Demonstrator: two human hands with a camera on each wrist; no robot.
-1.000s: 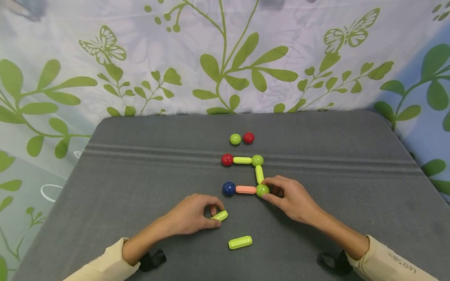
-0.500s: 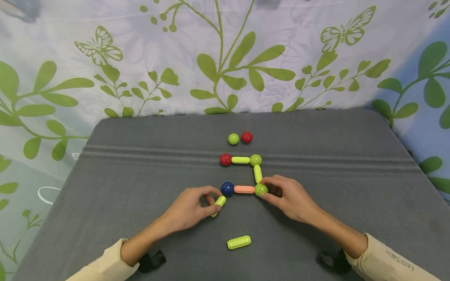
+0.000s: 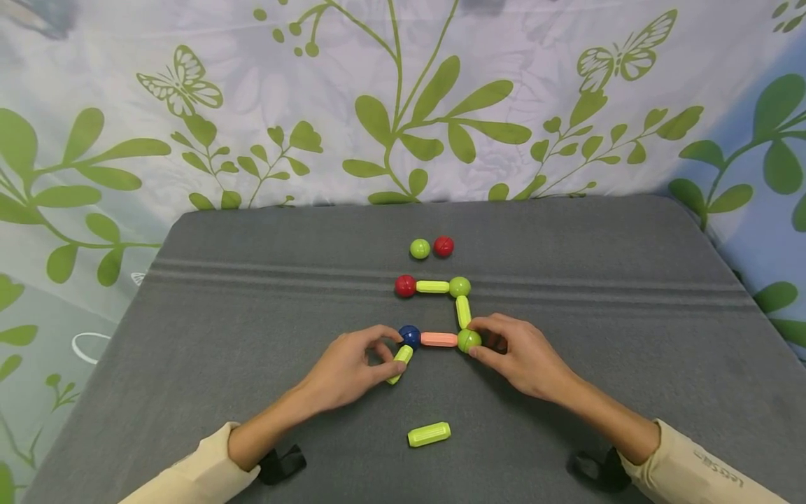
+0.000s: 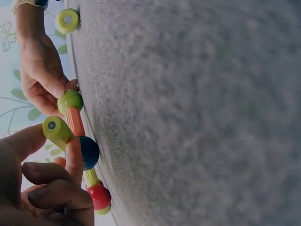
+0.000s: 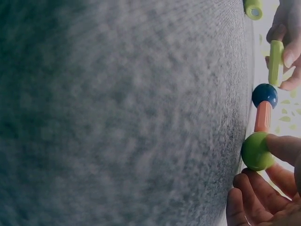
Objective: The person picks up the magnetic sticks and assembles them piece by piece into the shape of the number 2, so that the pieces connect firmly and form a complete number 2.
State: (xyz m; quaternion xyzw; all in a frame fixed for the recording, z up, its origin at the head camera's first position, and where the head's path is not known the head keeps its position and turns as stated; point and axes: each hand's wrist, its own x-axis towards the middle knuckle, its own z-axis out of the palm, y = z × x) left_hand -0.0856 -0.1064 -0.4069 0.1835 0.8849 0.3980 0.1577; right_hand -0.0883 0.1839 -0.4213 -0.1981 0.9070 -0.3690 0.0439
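- Contact is now appearing between the held rod (image 3: 404, 355) and the blue ball (image 3: 411, 337). Compared with one second ago, when a gap is showing, the rod is sitting up against the near side of the ball.
- Left grip (image 3: 352, 367) is clamping on this rod in a pinch. One fingertip is also showing at the left edge of the ball; whether it is pressing there, I cannot tell.
- Right grip (image 3: 525, 357) is staying in its place, with thumb and finger clamped on the green ball (image 3: 466, 341), probably for steadying the chain.
- Chain is otherwise keeping its shape: the pink rod (image 3: 439, 339) is linking blue ball and green ball, the side rod (image 3: 462, 311) is rising to the corner ball (image 3: 460, 286), and the upper rod (image 3: 432, 286) is running left to the red ball (image 3: 406, 285).
- Spare rod (image 3: 429, 434) is lying apart on the bench (image 3: 283, 294), nearer to the person, and is remaining untouched.
- For the work, this is suggesting that one more joint is being made. The held rod is slanting to the near left; whether it is already holding by itself, I cannot tell, because fingers are hiding part of it.
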